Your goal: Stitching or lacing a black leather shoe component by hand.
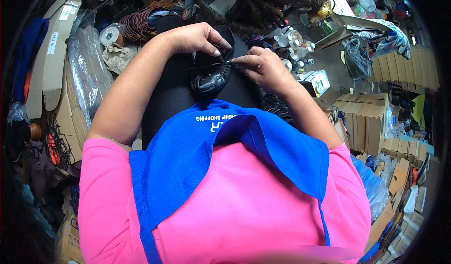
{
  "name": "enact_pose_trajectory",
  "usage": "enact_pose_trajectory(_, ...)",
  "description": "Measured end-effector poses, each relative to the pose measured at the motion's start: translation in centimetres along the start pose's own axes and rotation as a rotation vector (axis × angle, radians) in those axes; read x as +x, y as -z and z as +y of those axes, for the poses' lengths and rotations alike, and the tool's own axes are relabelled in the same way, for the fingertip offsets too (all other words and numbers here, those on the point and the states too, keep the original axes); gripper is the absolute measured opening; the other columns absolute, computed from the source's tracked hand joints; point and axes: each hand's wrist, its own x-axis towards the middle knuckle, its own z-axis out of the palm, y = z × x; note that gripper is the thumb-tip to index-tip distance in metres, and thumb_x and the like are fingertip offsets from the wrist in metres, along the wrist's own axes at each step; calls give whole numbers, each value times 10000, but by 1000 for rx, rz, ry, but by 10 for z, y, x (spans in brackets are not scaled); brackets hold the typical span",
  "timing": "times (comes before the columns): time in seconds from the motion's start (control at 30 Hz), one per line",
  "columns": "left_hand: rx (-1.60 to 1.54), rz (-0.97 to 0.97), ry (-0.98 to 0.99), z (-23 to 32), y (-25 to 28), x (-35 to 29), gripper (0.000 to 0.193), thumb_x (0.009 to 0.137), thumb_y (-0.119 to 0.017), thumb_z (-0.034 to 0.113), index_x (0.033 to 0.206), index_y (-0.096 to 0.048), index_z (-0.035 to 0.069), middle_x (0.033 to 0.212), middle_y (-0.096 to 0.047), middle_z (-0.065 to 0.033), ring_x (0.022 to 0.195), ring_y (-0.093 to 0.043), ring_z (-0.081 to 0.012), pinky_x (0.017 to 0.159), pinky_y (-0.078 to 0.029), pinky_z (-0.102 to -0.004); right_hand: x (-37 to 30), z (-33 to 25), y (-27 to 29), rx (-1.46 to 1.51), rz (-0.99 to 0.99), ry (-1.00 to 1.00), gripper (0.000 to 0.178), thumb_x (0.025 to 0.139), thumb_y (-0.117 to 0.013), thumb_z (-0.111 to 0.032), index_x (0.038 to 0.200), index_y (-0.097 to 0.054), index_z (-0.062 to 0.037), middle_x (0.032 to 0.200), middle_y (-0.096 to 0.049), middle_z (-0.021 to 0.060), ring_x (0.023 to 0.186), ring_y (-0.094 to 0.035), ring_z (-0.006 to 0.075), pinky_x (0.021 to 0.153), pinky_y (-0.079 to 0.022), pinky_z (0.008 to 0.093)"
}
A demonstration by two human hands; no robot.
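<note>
A black lace-up shoe (209, 83) rests on my lap, its toe toward my body and its opening away from me. My left hand (203, 39) curls over the far part of the shoe, with thumb and fingers gripping its upper edge. From the right, my right hand (264, 67) reaches in, fingers pinched together at the row of eyelets. A dark, thin shoelace seems to be between those fingertips, though black on black makes it hard to see. Another thin dark strand stretches out to the shoe's left.
Small white bottles (296, 45) and a white and yellow tin (315, 83) stand on the floor at right. Stacked cardboard boxes (364, 118) are nearer on that side. A tape roll (109, 35), plastic-wrapped sheets (88, 62) and cardboard pieces (51, 62) crowd the left.
</note>
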Motion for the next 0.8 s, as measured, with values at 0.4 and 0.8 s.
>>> enact_pose_trajectory(0.4, 181, 124, -146, -8, -3, 3, 362, 714, -744, 150, 1064, -668, 98, 980, -528, -56, 1001, -496, -200, 917, -399, -314, 15, 39, 0, 479, -270, -147, 234, 865, -598, -122, 1085, -676, -111, 888, -540, 17, 882, -510, 125, 819, -411, 261)
enact_pose_trajectory(0.8, 263, 209, -70, -6, -15, 4, 361, 670, -741, 93, 1024, -675, 90, 983, -524, -60, 1001, -501, -209, 898, -415, -308, 19, 35, -19, 700, -160, -248, 190, 825, -658, -90, 1012, -688, -74, 864, -594, 12, 840, -576, 105, 778, -455, 249)
